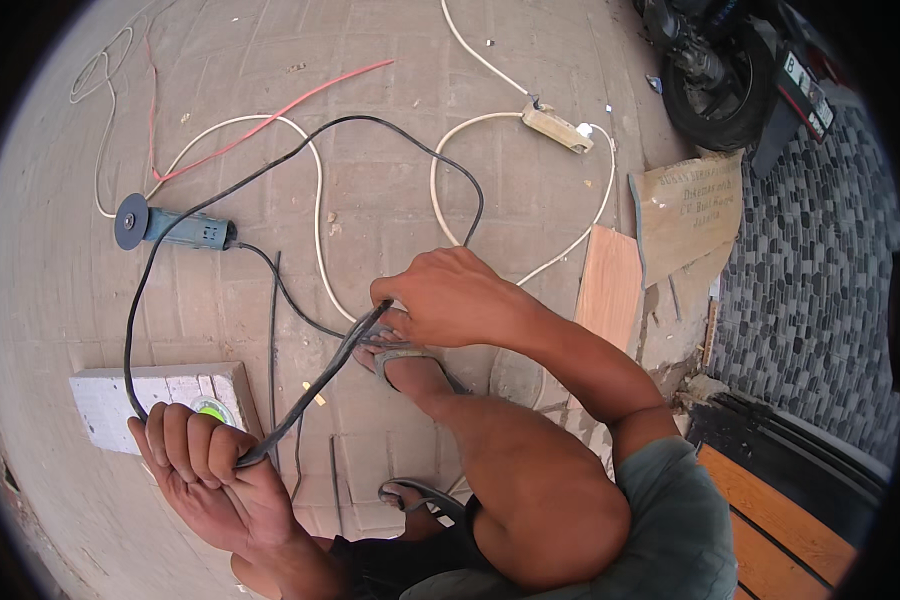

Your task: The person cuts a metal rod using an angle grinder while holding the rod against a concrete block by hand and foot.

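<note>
Several strands of black cable (315,388) stretch between my two hands, bunched together. My left hand (205,470) is closed in a fist around the lower end of the bunch, above a pale block. Over my sandalled foot, my right hand (455,297) grips the upper end, its fingers curled round the strands. A wide loop of the same black cable arcs over the ground from one hand to the other. At the left lies a blue-green angle grinder (192,229) with a dark disc, and a black cord leads from its rear toward my right hand.
The pale block (120,405) carries a round green-and-white item (211,408). A cream extension socket (557,128) with white cord lies ahead, near a red cord (290,106). To the right are a wooden board (610,285), a brown printed sheet (688,215), a parked motorcycle (715,90) and wooden slats (770,510).
</note>
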`<state>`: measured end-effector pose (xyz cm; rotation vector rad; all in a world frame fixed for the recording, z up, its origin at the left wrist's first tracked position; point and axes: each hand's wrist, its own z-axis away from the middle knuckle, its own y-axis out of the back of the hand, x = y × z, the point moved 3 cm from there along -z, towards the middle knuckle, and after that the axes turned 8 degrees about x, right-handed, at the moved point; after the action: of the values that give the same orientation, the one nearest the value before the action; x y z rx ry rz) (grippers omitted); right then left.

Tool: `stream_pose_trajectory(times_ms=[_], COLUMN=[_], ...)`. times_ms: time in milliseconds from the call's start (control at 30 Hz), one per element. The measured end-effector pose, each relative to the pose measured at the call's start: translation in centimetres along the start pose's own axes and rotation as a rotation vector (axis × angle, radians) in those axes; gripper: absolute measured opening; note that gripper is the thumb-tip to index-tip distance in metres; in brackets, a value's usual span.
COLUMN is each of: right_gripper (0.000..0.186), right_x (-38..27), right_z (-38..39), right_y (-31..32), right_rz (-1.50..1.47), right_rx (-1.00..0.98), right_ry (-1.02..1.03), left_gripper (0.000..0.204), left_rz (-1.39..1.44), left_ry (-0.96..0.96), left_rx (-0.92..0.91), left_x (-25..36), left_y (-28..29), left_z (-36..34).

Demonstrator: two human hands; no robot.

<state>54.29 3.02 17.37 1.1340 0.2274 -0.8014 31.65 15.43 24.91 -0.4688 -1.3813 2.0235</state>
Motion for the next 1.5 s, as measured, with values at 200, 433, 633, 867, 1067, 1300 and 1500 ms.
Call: stream_pose_trajectory(times_ms=[200,433,633,867,1067,1300,1500], right_gripper=[0.025,0.055,0.066,0.043,0.065,0.060,0.032], right_x=[9.9,12.4,12.3,22.1,20.6,-0.5,1.9], right_z=[2.2,4.0,3.0,4.5,4.6,2.8,5.0], right_y=[-1.8,1.6,1.4,4.9,1.0,-8.2,3.9], right_rz=[0.003,-0.765,-1.584,-2.091,-1.421,-0.257,-1.936], right_rx=[0.456,0.313,0.006,0.812,1.197,0.419,-0.246], right_ry=[-0.301,-0.635,-0.288,-0.334,-0.578,0.659,-0.147], left_gripper=[0.042,0.060,0.062,0.051,0.041,0.061,0.059], left_rz=[0.158,-0.783,-2.107,-1.833,-2.172,-1.698,-2.022], left_ry=[0.013,-0.072,0.186,0.623,0.115,0.396,-0.196], left_rx=[-0.172,-0.200,-0.341,-0.173,0.029,0.137,0.161], left_x=[2.2,0.2,-4.6,-2.0,2.2,-5.8,1.8], left_y=[-4.7,1.6,23.5,27.5,22.5,11.2,7.5], left_z=[3.5,-1.3,0.2,8.1,5.7,-1.5,-5.7])
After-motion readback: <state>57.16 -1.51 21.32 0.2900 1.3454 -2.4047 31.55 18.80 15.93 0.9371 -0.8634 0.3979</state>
